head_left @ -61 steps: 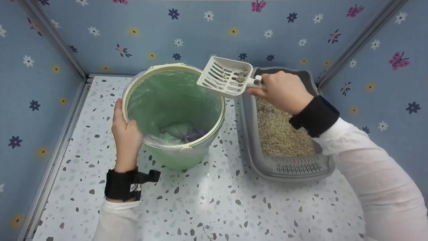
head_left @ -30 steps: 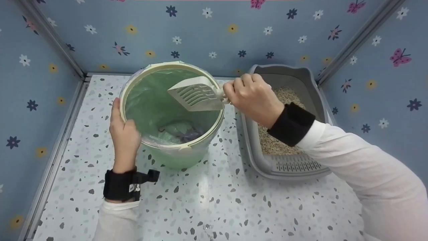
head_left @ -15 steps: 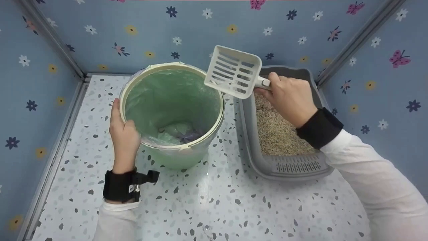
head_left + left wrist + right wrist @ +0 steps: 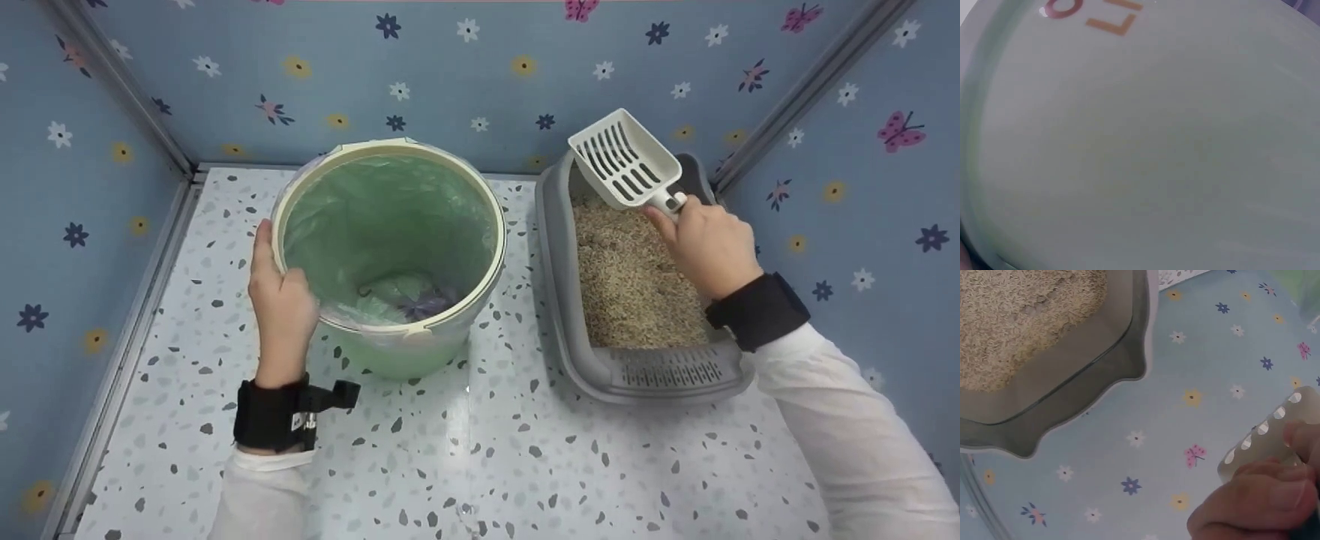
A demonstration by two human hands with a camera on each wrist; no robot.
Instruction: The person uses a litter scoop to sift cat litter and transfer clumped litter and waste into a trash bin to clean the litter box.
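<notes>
My right hand (image 4: 712, 247) grips the handle of a white slotted litter scoop (image 4: 630, 157), held above the back of a grey litter box (image 4: 551, 262). The scoop's slotted blade carries no visible clumps. In the right wrist view, curled fingers (image 4: 1258, 500) overlap part of the scoop (image 4: 1264, 430). My left hand (image 4: 281, 307) rests against the outer side of a pale green trash bin (image 4: 397, 356), one finger straight along the rim. Close up, the bin's wall (image 4: 1140, 146) fills the left wrist view, with printed letters near its top.
Tan pellet litter (image 4: 637, 292) fills the box floor. The bin wears a clear liner (image 4: 330, 195), and a greenish and purple bundle (image 4: 412, 296) lies at its bottom. Floral blue panels (image 4: 450, 82) enclose the speckled white floor (image 4: 480, 465) on three sides.
The scoop carried clumps beside the bin, was tipped over the bin's opening, then came back up without them. It has since moved right, above the litter box. The left hand stays put.
</notes>
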